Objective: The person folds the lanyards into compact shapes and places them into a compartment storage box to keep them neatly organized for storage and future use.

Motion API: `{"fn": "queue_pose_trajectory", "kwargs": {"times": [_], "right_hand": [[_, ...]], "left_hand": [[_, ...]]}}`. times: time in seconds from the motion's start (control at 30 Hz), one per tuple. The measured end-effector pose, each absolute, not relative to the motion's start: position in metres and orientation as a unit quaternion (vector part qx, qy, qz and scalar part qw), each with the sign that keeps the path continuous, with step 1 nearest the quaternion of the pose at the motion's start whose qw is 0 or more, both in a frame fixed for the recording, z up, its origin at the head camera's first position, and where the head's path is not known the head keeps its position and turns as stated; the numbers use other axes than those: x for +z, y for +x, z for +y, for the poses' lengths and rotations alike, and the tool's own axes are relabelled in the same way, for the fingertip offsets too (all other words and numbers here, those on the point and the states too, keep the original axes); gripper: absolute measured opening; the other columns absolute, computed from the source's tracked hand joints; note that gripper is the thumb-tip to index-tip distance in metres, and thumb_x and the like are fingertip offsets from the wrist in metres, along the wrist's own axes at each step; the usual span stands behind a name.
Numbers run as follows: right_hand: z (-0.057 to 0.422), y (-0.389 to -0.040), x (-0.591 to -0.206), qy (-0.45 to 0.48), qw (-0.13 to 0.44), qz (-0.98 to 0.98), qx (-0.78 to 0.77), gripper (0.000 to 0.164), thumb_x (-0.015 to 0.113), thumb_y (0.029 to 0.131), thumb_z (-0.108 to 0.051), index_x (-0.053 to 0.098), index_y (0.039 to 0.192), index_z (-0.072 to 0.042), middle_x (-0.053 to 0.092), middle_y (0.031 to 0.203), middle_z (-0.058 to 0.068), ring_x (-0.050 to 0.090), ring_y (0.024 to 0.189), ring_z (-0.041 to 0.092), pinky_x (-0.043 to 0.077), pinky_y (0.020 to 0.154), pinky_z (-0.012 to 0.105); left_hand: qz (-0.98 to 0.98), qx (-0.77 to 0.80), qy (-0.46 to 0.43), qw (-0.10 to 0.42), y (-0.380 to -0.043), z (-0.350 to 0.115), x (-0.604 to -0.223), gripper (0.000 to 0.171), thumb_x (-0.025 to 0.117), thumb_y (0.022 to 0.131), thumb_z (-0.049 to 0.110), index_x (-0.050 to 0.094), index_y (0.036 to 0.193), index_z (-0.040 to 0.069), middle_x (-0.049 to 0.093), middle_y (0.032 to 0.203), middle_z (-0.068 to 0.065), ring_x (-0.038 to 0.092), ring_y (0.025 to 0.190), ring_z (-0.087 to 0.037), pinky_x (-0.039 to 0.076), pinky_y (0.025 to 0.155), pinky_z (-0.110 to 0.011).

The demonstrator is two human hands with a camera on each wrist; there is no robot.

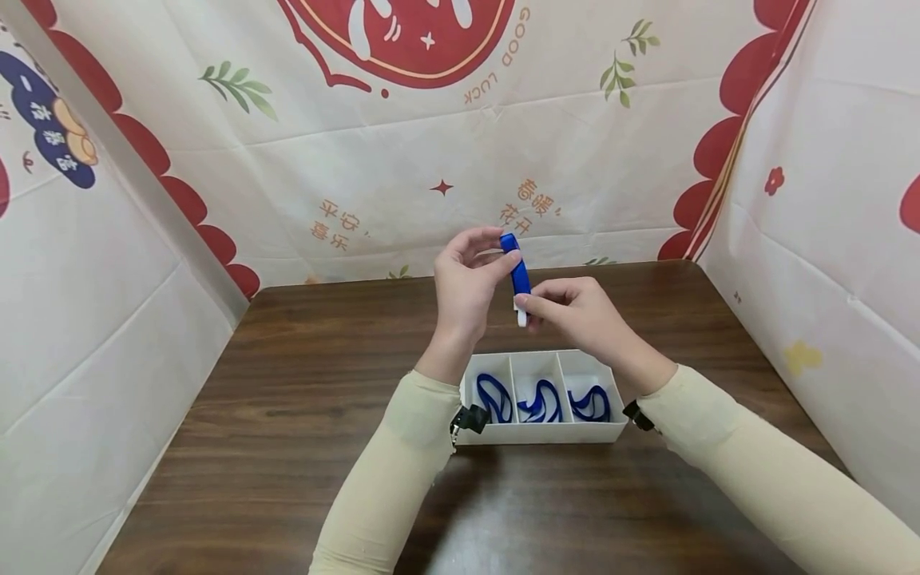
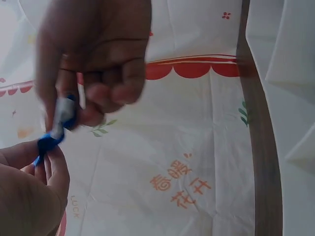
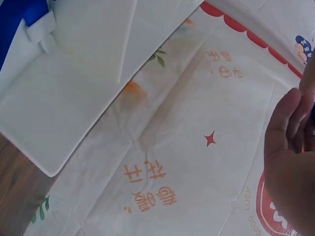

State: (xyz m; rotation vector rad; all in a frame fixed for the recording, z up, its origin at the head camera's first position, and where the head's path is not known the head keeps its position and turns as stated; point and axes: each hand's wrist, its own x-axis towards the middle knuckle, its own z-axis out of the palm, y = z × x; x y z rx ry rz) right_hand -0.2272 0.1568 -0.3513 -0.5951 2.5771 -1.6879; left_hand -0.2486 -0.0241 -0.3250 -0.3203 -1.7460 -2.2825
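Observation:
A folded blue strap (image 1: 521, 276) with a white plastic end piece (image 1: 521, 317) is held upright above the tray, between both hands. My left hand (image 1: 467, 287) pinches its upper part between thumb and fingers. Lower down, my right hand (image 1: 582, 311) grips the strap just by the white end. In the left wrist view the strap (image 2: 47, 142) spans from the left hand (image 2: 29, 191) to the slightly blurred right hand (image 2: 98, 59). The right wrist view shows the right hand (image 3: 293, 147) at its edge, the strap mostly out of frame.
A white tray (image 1: 542, 434) with three compartments stands on the brown wooden table (image 1: 302, 415) below the hands. Looped blue straps (image 1: 494, 397) lie in each compartment. White printed cloth (image 1: 402, 144) encloses the table at the back and both sides.

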Motion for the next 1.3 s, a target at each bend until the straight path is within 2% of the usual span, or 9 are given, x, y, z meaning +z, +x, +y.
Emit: {"fn": "queue_pose_trajectory", "kwargs": {"times": [0.27, 0.4, 0.5, 0.6, 0.73, 0.83, 0.9, 1.17, 1.3], "right_hand": [[0.159, -0.225, -0.349, -0.132, -0.018, 0.825, -0.55, 0.038, 0.074, 0.1, -0.043, 0.083, 0.116, -0.011, 0.082, 0.096, 0.006, 0.07, 0.096, 0.028, 0.057, 0.084, 0.036], [0.158, -0.225, -0.35, -0.137, -0.041, 0.81, -0.569, 0.037, 0.077, 0.099, -0.039, 0.081, 0.122, -0.011, 0.081, 0.094, -0.002, 0.075, 0.089, 0.025, 0.061, 0.081, 0.029], [0.157, -0.224, -0.35, -0.163, -0.067, 0.797, -0.577, 0.037, 0.078, 0.1, -0.031, 0.071, 0.129, -0.009, 0.081, 0.093, -0.004, 0.078, 0.084, 0.022, 0.063, 0.081, 0.026], [0.154, -0.223, -0.351, -0.203, -0.096, 0.787, -0.574, 0.031, 0.077, 0.1, -0.019, 0.062, 0.124, -0.008, 0.08, 0.091, 0.003, 0.077, 0.081, 0.02, 0.063, 0.08, 0.025], [0.152, -0.221, -0.353, -0.272, -0.14, 0.778, -0.549, 0.018, 0.077, 0.097, -0.003, 0.071, 0.114, -0.005, 0.079, 0.097, 0.012, 0.076, 0.08, 0.016, 0.064, 0.078, 0.023], [0.153, -0.222, -0.354, -0.326, -0.168, 0.77, -0.523, 0.02, 0.077, 0.093, 0.006, 0.079, 0.111, -0.001, 0.08, 0.101, 0.013, 0.074, 0.079, 0.013, 0.063, 0.077, 0.02], [0.154, -0.224, -0.354, -0.353, -0.18, 0.765, -0.507, 0.023, 0.077, 0.091, 0.009, 0.08, 0.112, 0.0, 0.081, 0.099, 0.013, 0.073, 0.078, 0.012, 0.062, 0.077, 0.019], [0.16, -0.227, -0.358, -0.426, -0.209, 0.76, -0.445, 0.034, 0.075, 0.088, 0.014, 0.078, 0.119, 0.0, 0.081, 0.109, 0.013, 0.071, 0.089, 0.009, 0.059, 0.083, 0.014], [0.161, -0.227, -0.359, -0.456, -0.229, 0.754, -0.414, 0.043, 0.075, 0.084, 0.018, 0.076, 0.124, 0.0, 0.079, 0.114, 0.014, 0.073, 0.097, 0.017, 0.057, 0.091, 0.013]], "left_hand": [[-0.557, -0.822, -0.086, 0.089, -0.246, -0.023, -0.322, 0.028, 0.081, 0.09, -0.004, 0.068, 0.111, 0.009, 0.063, 0.117, -0.007, 0.074, 0.097, -0.018, 0.063, 0.096, -0.034], [-0.535, -0.84, -0.076, 0.052, -0.248, -0.022, -0.321, 0.014, 0.081, 0.092, -0.001, 0.073, 0.098, 0.008, 0.068, 0.11, -0.004, 0.072, 0.1, -0.017, 0.06, 0.101, -0.036], [-0.532, -0.843, -0.069, 0.036, -0.251, -0.022, -0.32, 0.008, 0.081, 0.093, 0.002, 0.075, 0.097, 0.002, 0.07, 0.105, -0.003, 0.069, 0.102, -0.016, 0.059, 0.104, -0.036], [-0.519, -0.852, -0.065, 0.019, -0.253, -0.023, -0.319, 0.004, 0.08, 0.094, 0.002, 0.078, 0.097, 0.002, 0.072, 0.108, -0.004, 0.07, 0.105, -0.017, 0.057, 0.109, -0.039], [-0.48, -0.875, -0.057, -0.017, -0.254, -0.024, -0.318, 0.014, 0.076, 0.095, -0.003, 0.081, 0.089, 0.009, 0.073, 0.111, -0.006, 0.074, 0.1, -0.016, 0.06, 0.102, -0.032], [-0.457, -0.887, -0.052, -0.039, -0.254, -0.025, -0.317, 0.022, 0.073, 0.096, -0.005, 0.081, 0.083, 0.012, 0.075, 0.108, -0.006, 0.076, 0.094, -0.014, 0.062, 0.088, -0.023], [-0.451, -0.89, -0.055, -0.045, -0.254, -0.026, -0.316, 0.024, 0.072, 0.096, -0.006, 0.081, 0.082, 0.012, 0.077, 0.104, -0.006, 0.077, 0.092, -0.015, 0.062, 0.087, -0.023], [-0.532, -0.844, -0.06, -0.037, -0.254, -0.03, -0.32, 0.008, 0.076, 0.097, 0.004, 0.08, 0.101, 0.01, 0.081, 0.1, -0.004, 0.08, 0.091, -0.017, 0.064, 0.084, -0.029], [-0.559, -0.825, -0.072, -0.035, -0.254, -0.033, -0.32, 0.023, 0.077, 0.097, 0.008, 0.077, 0.12, 0.005, 0.077, 0.11, -0.005, 0.076, 0.095, -0.016, 0.064, 0.093, -0.034]]}}
